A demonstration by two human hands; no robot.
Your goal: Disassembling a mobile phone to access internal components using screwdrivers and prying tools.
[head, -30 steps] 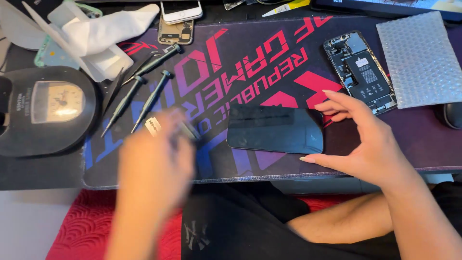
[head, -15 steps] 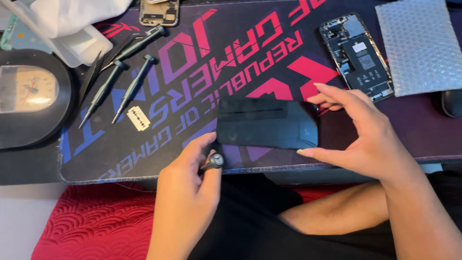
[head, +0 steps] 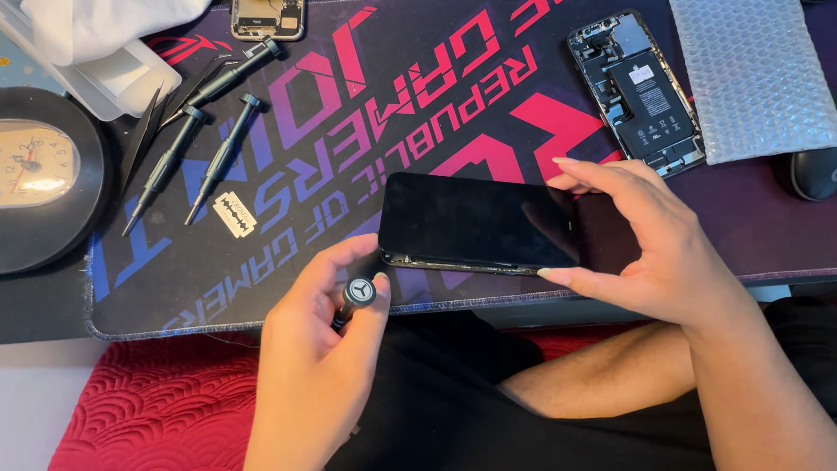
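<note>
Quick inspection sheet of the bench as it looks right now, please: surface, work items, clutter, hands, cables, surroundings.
Surface: printed desk mat, dark with red lettering.
Job's things: black phone lying screen up; small screwdriver at its lower left corner.
Clutter: opened phone body, two screwdrivers, tweezers, razor blade, bubble wrap, round gauge.
Hands: left hand grips the screwdriver; right hand steadies the phone's right end.
Cables: nothing seen.
Surroundings: red textured cushion below the desk edge.

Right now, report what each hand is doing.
Left hand: closed around a black screwdriver.
Right hand: fingers gripping the right end of the dark phone.
</note>
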